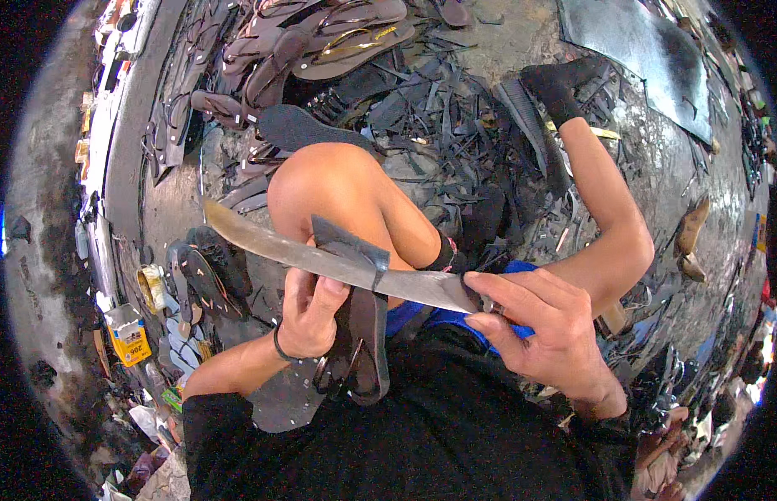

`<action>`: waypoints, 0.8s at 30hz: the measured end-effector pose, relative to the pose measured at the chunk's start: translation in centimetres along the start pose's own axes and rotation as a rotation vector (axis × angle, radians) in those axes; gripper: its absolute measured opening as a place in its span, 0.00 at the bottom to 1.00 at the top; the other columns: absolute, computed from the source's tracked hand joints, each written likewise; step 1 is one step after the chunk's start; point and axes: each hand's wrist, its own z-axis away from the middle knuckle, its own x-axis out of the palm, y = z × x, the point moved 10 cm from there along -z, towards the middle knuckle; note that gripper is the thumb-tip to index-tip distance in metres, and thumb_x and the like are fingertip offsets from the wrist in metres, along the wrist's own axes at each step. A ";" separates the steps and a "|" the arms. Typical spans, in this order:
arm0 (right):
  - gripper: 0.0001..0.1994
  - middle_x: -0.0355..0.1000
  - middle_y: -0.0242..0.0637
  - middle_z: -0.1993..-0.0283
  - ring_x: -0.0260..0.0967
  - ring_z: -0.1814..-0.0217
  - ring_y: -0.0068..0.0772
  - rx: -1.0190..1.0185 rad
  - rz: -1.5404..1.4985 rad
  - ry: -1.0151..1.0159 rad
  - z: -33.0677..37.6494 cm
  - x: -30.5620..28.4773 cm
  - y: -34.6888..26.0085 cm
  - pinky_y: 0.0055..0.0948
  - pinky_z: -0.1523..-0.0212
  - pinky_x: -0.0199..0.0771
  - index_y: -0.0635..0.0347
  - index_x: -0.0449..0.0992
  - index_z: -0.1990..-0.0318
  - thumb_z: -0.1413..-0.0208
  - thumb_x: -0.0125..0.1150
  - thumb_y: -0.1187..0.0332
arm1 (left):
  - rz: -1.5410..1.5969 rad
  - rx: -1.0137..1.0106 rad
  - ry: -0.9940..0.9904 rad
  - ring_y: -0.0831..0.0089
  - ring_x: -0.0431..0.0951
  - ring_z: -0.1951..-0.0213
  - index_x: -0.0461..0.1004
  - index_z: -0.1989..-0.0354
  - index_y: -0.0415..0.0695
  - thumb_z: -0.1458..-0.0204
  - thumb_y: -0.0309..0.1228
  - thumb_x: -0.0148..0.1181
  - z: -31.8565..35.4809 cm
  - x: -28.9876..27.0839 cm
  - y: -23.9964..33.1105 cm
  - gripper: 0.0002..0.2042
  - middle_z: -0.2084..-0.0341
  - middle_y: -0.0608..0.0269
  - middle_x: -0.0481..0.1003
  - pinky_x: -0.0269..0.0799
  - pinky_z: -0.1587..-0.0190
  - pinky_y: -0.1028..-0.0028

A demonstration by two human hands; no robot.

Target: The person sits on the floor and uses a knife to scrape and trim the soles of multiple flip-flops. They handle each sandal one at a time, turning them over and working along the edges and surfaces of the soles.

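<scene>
A long, slightly curved knife [297, 255] lies across the middle of the view, its tip toward the left. My right hand [543, 321] is closed around its dark right end, mostly hidden by the fingers. Under the blade is a dark brown flip-flop [370, 346], its straps toward my body. My left hand [309, 326], with a black band at the wrist, grips the flip-flop's left side, thumb just below the blade. Beyond the blade the sole's far end [347, 238] sticks up, and a thin dark sliver [378, 274] curls over the blade.
My bent knee [326, 179] is just beyond the knife. Dark rubber offcuts [438, 108] litter the floor, with a heap of flip-flops [322, 42] at the far left. A yellow-and-white can [130, 334] stands at left; a dark sheet [647, 58] lies far right.
</scene>
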 end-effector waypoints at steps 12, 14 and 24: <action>0.15 0.79 0.43 0.68 0.77 0.72 0.39 0.013 -0.069 -0.183 -2.9 0.6 -0.2 0.33 0.72 0.76 0.62 0.81 0.53 0.47 0.71 0.65 | 0.157 -0.198 -0.041 0.66 0.77 0.57 0.68 0.44 0.37 0.37 0.35 0.51 0.6 1.7 -0.3 0.18 0.59 0.62 0.75 0.73 0.48 0.62; 0.15 0.79 0.44 0.69 0.77 0.72 0.43 -0.005 -0.104 -0.239 -4.1 0.7 -0.6 0.33 0.71 0.76 0.62 0.81 0.52 0.45 0.70 0.65 | 0.152 -0.244 -0.139 0.69 0.75 0.53 0.68 0.45 0.37 0.37 0.34 0.55 1.3 1.9 -0.8 0.17 0.55 0.60 0.76 0.70 0.46 0.66; 0.25 0.77 0.29 0.60 0.66 0.67 0.12 0.084 -0.869 -0.045 -3.7 2.7 4.0 0.16 0.65 0.69 0.58 0.64 0.30 0.31 0.54 0.62 | -0.714 0.004 -0.060 0.66 0.78 0.65 0.78 0.64 0.41 0.52 0.40 0.71 -5.6 -0.3 12.1 0.16 0.70 0.61 0.78 0.70 0.58 0.70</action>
